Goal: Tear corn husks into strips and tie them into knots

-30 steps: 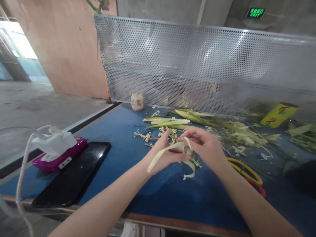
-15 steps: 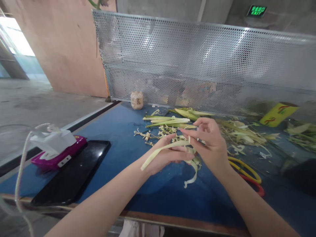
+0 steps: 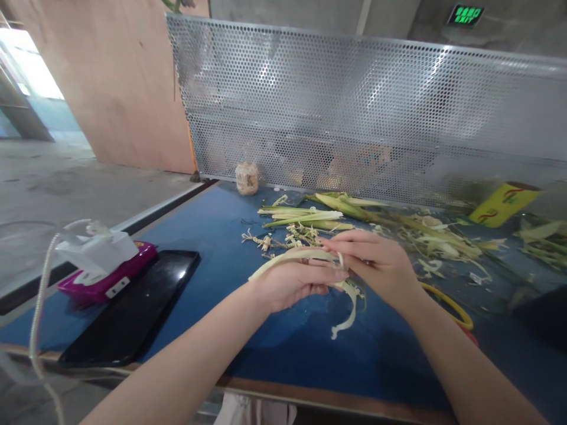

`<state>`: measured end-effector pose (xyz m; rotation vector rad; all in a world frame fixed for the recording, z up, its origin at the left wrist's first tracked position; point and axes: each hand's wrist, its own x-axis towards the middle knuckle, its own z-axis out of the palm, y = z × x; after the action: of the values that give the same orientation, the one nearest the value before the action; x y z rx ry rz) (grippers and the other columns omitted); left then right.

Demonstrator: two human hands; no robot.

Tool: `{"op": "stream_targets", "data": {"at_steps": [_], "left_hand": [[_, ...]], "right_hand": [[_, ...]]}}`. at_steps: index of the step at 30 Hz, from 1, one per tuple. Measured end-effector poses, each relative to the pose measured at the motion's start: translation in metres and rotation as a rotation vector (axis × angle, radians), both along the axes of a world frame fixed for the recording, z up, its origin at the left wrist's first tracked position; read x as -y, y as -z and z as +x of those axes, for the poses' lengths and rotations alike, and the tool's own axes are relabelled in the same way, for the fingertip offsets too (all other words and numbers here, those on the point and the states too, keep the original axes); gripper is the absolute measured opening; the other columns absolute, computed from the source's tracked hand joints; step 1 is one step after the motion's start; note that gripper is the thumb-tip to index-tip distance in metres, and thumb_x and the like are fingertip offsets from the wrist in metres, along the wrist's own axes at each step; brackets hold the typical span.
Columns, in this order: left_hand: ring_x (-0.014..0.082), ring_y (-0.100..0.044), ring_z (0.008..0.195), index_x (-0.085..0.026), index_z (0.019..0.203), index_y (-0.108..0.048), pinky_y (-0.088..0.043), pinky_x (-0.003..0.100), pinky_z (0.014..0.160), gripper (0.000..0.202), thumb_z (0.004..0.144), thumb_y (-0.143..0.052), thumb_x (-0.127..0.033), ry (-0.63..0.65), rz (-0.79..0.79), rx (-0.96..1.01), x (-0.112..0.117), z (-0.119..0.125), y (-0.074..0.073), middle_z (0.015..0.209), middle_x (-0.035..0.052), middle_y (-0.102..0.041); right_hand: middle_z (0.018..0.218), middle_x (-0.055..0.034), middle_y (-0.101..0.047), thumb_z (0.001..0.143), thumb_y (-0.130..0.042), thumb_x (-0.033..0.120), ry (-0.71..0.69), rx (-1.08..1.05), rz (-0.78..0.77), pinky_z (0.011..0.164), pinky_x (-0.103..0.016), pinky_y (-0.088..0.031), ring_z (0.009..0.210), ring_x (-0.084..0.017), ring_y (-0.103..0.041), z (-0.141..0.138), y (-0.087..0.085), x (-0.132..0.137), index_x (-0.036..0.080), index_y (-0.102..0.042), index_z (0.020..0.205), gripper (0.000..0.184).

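Basically, the pale leaf strip (image 3: pixel 287 260) arched left-to-right over the blue table (image 3: pixel 212 236), draped on the left hand (image 3: pixel 292 282), fingers curled under it; right hand (image 3: pixel 376 265) pinched its right end.

On the desk (image 3: pixel 212 236) the phone (image 3: pixel 133 307) lies at the left, a tissue pack (image 3: pixel 104 265) just behind it — the jar (image 3: pixel 247 178) stands at the back before the mesh panel (image 3: pixel 354 118), leaf stalks (image 3: pixel 305 218) to its right.
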<state>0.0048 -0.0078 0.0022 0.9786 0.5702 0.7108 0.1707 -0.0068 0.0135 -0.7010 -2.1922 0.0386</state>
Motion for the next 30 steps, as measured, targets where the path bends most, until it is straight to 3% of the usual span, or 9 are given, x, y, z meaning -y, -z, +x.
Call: {"op": "stream_targets", "data": {"at_steps": [3, 8, 12, 18, 21, 25, 30], "left_hand": [[0.0059, -0.05, 0.06, -0.014, 0.067, -0.062, -0.036, 0.019, 0.055, 0.016, 0.059, -0.075, -0.018, -0.014, 0.051, -0.039, 0.0, 0.0, 0.001, 0.061, -0.0032, -0.053], [0.0094, -0.053, 0.061, -0.014, 0.076, -0.061, -0.037, 0.023, 0.056, 0.022, 0.058, -0.074, -0.017, -0.114, 0.171, -0.149, 0.002, -0.001, -0.001, 0.062, -0.0018, -0.057], [0.0152, -0.062, 0.072, -0.017, 0.106, -0.052, -0.046, 0.03, 0.069, 0.056, 0.056, -0.075, -0.013, -0.191, 0.12, -0.128, 0.003, -0.001, -0.001, 0.074, 0.001, -0.065], [0.0144, -0.062, 0.07, -0.013, 0.11, -0.049, -0.046, 0.03, 0.072, 0.062, 0.054, -0.076, -0.013, -0.201, 0.165, -0.148, 0.002, -0.001, 0.001, 0.071, 0.0014, -0.065], [0.0144, -0.063, 0.071, -0.014, 0.117, -0.045, -0.046, 0.032, 0.075, 0.071, 0.053, -0.076, -0.009, -0.236, 0.159, -0.162, 0.002, -0.002, 0.0, 0.072, 0.001, -0.066], [0.0154, -0.062, 0.069, -0.013, 0.119, -0.045, -0.046, 0.034, 0.074, 0.076, 0.05, -0.079, -0.015, -0.166, 0.236, -0.225, 0.001, -0.003, 0.0, 0.07, 0.0012, -0.065], [0.0187, -0.064, 0.077, -0.014, 0.109, -0.051, -0.045, 0.03, 0.068, 0.062, 0.053, -0.078, -0.021, -0.054, 0.248, -0.217, 0.002, -0.001, -0.002, 0.08, 0.0073, -0.067]], "right_hand": [[0.094, -0.0052, -0.062, 0.086, -0.044, 0.016, 0.036, 0.133, 0.016, 0.071, -0.029, -0.051, 0.085, -0.016, -0.06, 0.003, -0.001, 0.001, 0.028, -0.062, 0.11, 0.032], [0.099, -0.0072, -0.057, 0.087, -0.041, 0.014, -0.041, 0.212, -0.015, 0.072, -0.029, -0.049, 0.087, -0.016, -0.057, 0.008, -0.007, 0.002, 0.027, -0.057, 0.116, 0.036], [0.095, -0.007, -0.057, 0.085, -0.042, 0.011, -0.085, 0.212, -0.063, 0.071, -0.028, -0.048, 0.084, -0.015, -0.056, 0.009, -0.008, 0.002, 0.024, -0.059, 0.111, 0.033], [0.085, -0.0031, -0.061, 0.082, -0.051, 0.013, -0.058, 0.055, -0.105, 0.068, -0.026, -0.047, 0.078, -0.013, -0.058, 0.009, -0.013, 0.003, 0.024, -0.064, 0.099, 0.024], [0.078, -0.0022, -0.062, 0.08, -0.055, 0.015, -0.036, -0.007, -0.23, 0.065, -0.025, -0.047, 0.072, -0.014, -0.058, 0.009, -0.017, 0.006, 0.021, -0.063, 0.086, 0.013], [0.075, -0.0027, -0.062, 0.08, -0.056, 0.02, -0.097, 0.059, -0.407, 0.065, -0.026, -0.047, 0.072, -0.014, -0.058, 0.008, -0.018, 0.006, 0.019, -0.062, 0.078, 0.006], [0.075, -0.0014, -0.062, 0.082, -0.054, 0.025, -0.128, 0.051, -0.605, 0.064, -0.023, -0.047, 0.072, -0.013, -0.058, 0.01, -0.015, 0.003, 0.02, -0.062, 0.077, 0.01]]}}
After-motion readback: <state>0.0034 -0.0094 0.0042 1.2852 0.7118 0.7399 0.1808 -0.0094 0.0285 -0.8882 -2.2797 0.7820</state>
